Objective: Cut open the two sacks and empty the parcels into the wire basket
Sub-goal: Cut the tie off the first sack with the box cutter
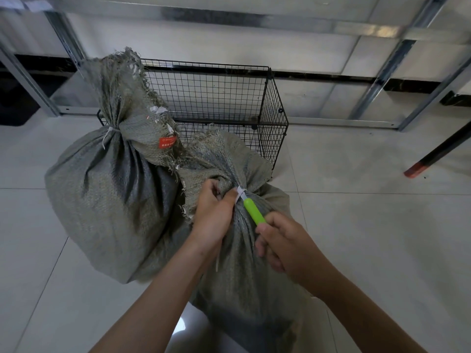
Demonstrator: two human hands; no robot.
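Two grey woven sacks stand on the tiled floor in front of a black wire basket (219,98). The left sack (102,194) is tied at its neck with a white tie (110,132) and bears a red label. The near sack (242,276) is tied with a white tie (240,193). My left hand (212,215) grips the near sack's neck just left of that tie. My right hand (285,248) holds a green-handled cutter (253,212) whose tip touches the tie. No parcels are visible.
Metal shelving uprights (390,70) and rails run behind the basket along the wall. A dark leg with a red foot (418,170) slants onto the floor at the right. Open tiled floor lies to the left and right of the sacks.
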